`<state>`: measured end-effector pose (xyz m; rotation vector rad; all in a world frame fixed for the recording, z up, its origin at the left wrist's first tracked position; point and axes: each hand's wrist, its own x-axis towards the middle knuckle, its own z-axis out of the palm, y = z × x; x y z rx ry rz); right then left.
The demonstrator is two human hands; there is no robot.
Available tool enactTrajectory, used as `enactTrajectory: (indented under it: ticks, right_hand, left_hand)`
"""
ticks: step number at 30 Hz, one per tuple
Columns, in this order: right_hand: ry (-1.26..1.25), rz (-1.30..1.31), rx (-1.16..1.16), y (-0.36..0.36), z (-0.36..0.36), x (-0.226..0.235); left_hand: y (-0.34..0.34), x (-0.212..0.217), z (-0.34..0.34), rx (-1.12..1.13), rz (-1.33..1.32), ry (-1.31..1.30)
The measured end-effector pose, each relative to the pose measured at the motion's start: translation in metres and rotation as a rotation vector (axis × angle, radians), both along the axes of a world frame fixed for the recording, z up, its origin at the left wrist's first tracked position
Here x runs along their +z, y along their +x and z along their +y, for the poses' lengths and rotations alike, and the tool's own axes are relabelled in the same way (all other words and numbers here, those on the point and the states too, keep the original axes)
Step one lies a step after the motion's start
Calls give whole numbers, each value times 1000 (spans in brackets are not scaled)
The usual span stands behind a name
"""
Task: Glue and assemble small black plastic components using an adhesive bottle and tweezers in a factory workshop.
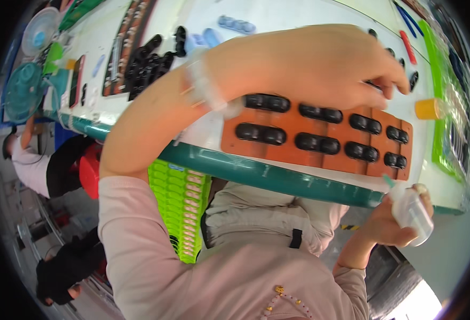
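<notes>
My left arm reaches across the table, and my left hand (352, 74) hangs over the far edge of an orange-brown tray (293, 152). Its thumb and fingers are bent together in a pinch; a bit of something dark shows by the fingertips, mostly hidden. Two rows of glossy black double-lobed parts (260, 134) sit in the tray, and part of the far row lies behind my wrist. Off the tray's right end, past the table's near edge, my right hand (392, 224) is wrapped round a clear squeeze bottle (413, 216) with a thin greenish tip (388, 180) pointing up toward the tray.
Black parts (152, 64) are heaped at left beside a long strip tray (123, 48). Blue pieces (236, 24) lie at the back. A yellow cap-like cylinder (429, 109), a red pen-like tool (407, 47) and a green-rimmed tray (438, 106) stand right. Green racks (179, 208) are below the table edge.
</notes>
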<state>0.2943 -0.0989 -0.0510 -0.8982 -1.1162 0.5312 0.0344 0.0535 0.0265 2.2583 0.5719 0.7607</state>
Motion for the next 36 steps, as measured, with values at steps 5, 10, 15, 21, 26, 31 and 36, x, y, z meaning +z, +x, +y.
enactTrajectory:
  ticks: [5,10,15,21,26,31,36]
  right_hand:
    - [50,-473,366,-70,-6,12]
    - [90,-545,437,-111,8,20]
    - [170,-658,409,-117,12,15]
    - [135,-620,401,-121,10,12]
    - [86,-737,381,-110,6,19]
    - [-4,-470,208,-90,-7,13]
    - [136,-660,208,-96,5,9]
  left_hand:
    - [-108,-2,-100,327,117,8]
    - [-112,-25,-143,478,107,-127]
    - [-110,-39,-143,470,110,-50]
    - [-111,-43,-141,463,103,0]
    - [-111,-45,-140,453,86,5]
    - [-103,-36,-136,444,125,10]
    - [-90,-37,-133,392,127,-33]
